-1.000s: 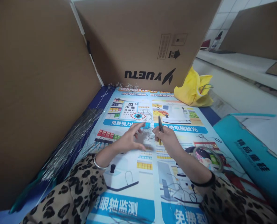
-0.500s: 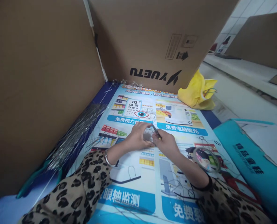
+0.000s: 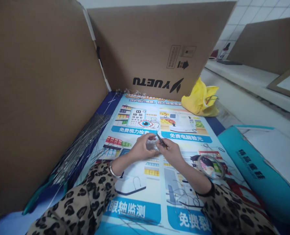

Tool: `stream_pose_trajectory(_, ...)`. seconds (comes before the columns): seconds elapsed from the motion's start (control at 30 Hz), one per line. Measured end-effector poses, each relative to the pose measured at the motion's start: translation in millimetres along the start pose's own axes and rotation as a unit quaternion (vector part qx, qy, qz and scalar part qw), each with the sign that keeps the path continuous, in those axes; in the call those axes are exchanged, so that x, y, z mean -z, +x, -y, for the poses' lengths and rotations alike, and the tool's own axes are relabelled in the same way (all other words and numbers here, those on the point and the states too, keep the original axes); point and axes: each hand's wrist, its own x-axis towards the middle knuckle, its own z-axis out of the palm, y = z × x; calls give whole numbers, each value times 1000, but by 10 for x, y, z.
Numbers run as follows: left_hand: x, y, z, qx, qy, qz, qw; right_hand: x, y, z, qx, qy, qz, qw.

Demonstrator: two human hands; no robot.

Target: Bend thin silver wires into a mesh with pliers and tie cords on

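Over the poster, my left hand [image 3: 143, 147] curves its thumb and fingers around a small piece of thin bent wire [image 3: 152, 144]. Close against it, my right hand [image 3: 172, 152] is closed on a slim dark pointed tool [image 3: 161, 140], its tip angled up and to the left. A little yellow shows near the grip; the exact kind of tool is unclear. The wire's fine shape is too small to make out.
A bundle of thin metal wires [image 3: 79, 143] lies on the left beside green-handled pliers [image 3: 38, 195]. Cardboard panels [image 3: 135, 42] stand at the left and back. To the right are a tape roll [image 3: 223, 173], red-handled scissors [image 3: 251, 192], a yellow bag [image 3: 198, 98] and a teal box [image 3: 251, 160].
The view has shifted slightly, so the whole scene sits a little lower and further left. Both hands stay close together, with the tool still in my right hand.
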Motion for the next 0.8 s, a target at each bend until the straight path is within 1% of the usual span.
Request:
stream_pose_trajectory(0.07,3,-10,-14,-5,19,-3,1000,-2,-2,5,7,2,6,1000)
stream_pose_trajectory(0.17,39,-7,-21,11,-8,-20,1000,60,29,-15,13,-5,9,1000)
stream_pose_trajectory(0.23,70,6,-4,37,-44,-50,997,162,81,-63,5,-26,-12,1000)
stream_pose_trajectory(0.33,99,26,44,71,-89,-105,988,368,191,-164,-8,-89,-68,994)
stream_pose_trajectory(0.4,102,34,72,85,-113,-128,982,477,265,-218,-1,-144,-78,987)
stream_pose_trajectory(0.5,101,37,94,99,-138,-153,974,508,347,-249,29,-213,-33,976)
stream_pose_trajectory(0.57,104,40,104,104,-148,-168,969,455,378,-246,57,-246,14,967)
stream_pose_trajectory(0.63,108,47,120,109,-152,-187,964,390,398,-238,77,-277,48,957)
stream_pose_trajectory(0.7,113,57,144,113,-159,-195,961,351,415,-235,89,-304,74,946)
stream_pose_trajectory(0.8,113,67,178,130,-168,-200,956,371,442,-248,106,-335,112,930)
